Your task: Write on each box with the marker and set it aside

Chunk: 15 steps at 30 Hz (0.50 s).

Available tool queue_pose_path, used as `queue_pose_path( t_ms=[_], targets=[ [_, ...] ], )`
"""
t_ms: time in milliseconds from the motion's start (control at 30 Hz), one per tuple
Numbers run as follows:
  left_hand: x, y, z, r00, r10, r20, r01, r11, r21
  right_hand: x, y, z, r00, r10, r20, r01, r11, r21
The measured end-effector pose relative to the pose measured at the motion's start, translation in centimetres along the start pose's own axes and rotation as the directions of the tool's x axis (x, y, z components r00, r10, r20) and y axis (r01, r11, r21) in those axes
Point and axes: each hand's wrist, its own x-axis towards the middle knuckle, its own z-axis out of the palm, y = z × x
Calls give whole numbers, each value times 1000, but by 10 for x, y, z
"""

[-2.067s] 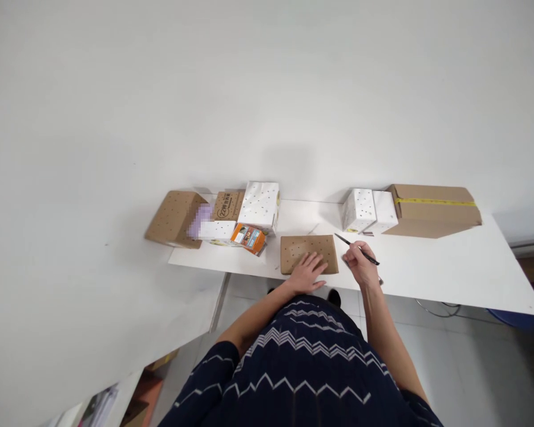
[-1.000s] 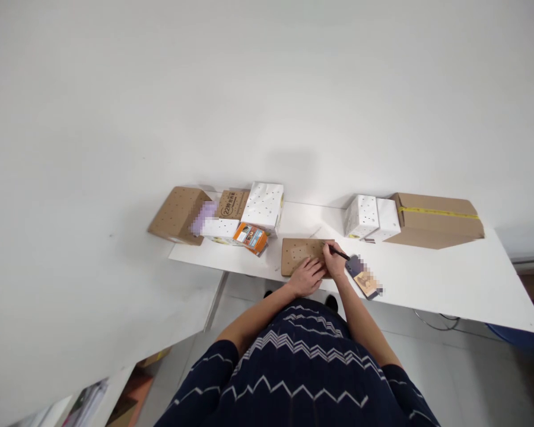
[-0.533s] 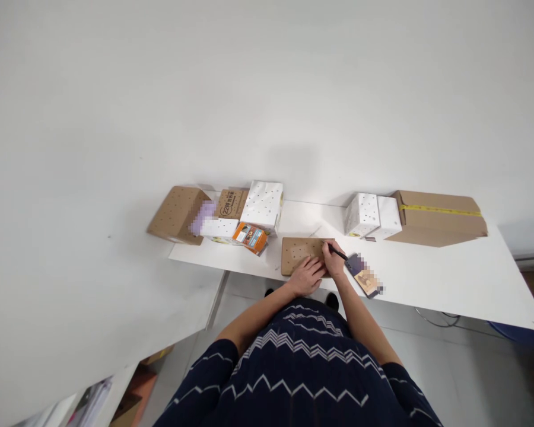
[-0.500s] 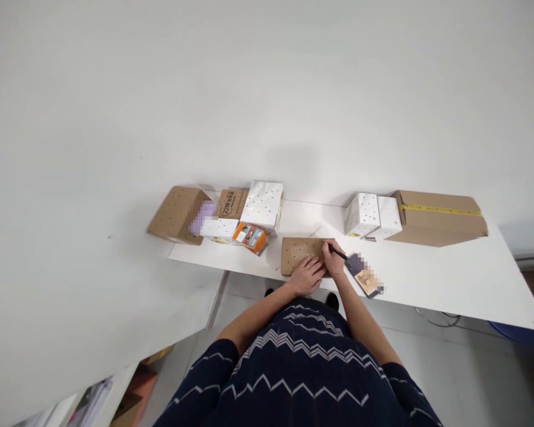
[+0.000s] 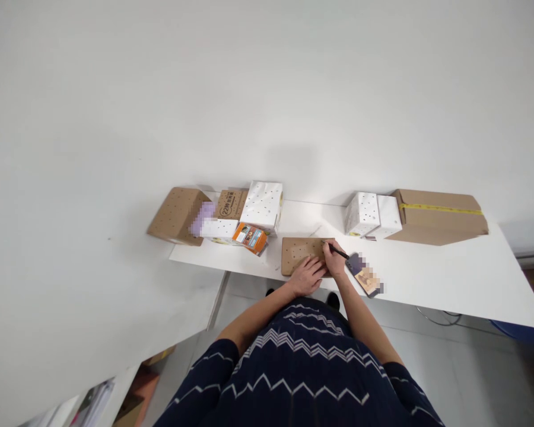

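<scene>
Box: flat brown dotted cardboard box (image 5: 299, 254) is lying at the near edge of the white table (image 5: 436, 274).
Left hand: left hand (image 5: 308, 277) is pressing flat, fingers spread, on the box.
Right hand: right hand (image 5: 334, 261) is pinching a black pen (image 5: 338, 252), tip meeting the box's right end.
Beside: blurred phone (image 5: 364, 276) is lying just right of the hand.

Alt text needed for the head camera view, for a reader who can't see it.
A person's left hand presses down on a flat brown cardboard box dotted with holes, at the near edge of a white table, while the right hand holds a pen to it. More brown and white boxes stand along the wall behind.
</scene>
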Motion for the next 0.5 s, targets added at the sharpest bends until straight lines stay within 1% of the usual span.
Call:
queue_pose_path(
  t_ms=[133,233,267,300,333,400,467,500],
  targets=[
    [0,0,1,1000,0,3,0,1000,-7,1,9,0,988,103,-114,-92,991,98],
    [-1,-1,2,1000,-2,-8,2,1000,-17,2,21,-10,963,166,-212,-136,979,149],
    [-2,-1,3,1000,-4,-7,4,1000,-19,3,27,-15,958,170,-232,-143,981,132],
    [-2,-1,3,1000,-5,-6,5,1000,-20,3,33,-22,963,147,-224,-135,989,66],
    [-2,-1,4,1000,-7,-3,7,1000,-21,3,40,-29,977,103,-187,-112,993,-38],
    [-3,-1,4,1000,-11,-5,10,1000,-22,3,53,-42,999,12,-51,-24,967,-255],
    [-3,-1,4,1000,-10,-16,10,1000,-22,2,64,-52,995,-23,99,61,913,-403],
    [-3,-1,4,1000,-10,-19,10,1000,-22,1,68,-55,988,-9,156,82,881,-466]
  ],
)
